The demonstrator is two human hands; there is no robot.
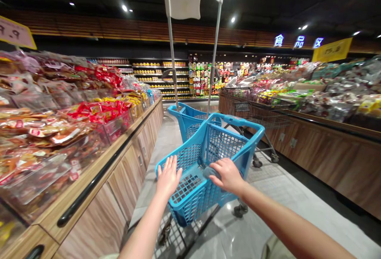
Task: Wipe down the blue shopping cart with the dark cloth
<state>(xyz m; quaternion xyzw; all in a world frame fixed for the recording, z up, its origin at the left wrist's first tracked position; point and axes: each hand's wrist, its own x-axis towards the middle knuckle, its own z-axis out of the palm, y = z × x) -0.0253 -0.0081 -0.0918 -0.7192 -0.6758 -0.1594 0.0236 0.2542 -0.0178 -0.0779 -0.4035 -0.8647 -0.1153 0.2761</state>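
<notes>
A blue plastic shopping cart (195,205) with lattice walls stands right in front of me, and its basket holds nothing that I can see. My left hand (169,176), fingers spread, is over the left side of the basket near the rim; whether it touches the plastic I cannot tell. Over the near right part of the basket, my right hand (228,176) is closed on a grey cloth (210,172), which bulges out past the fingertips. Behind this cart is a second blue cart (190,126). Each has a pole with a white flag (183,6).
Along the left runs a wooden display counter (119,193) heaped with packaged food. A metal wire cart (256,112) stands at right, beside another counter (321,154) of packaged goods. Stocked shelves (162,78) line the back wall. Grey floor tiles (297,207) lie between the counters.
</notes>
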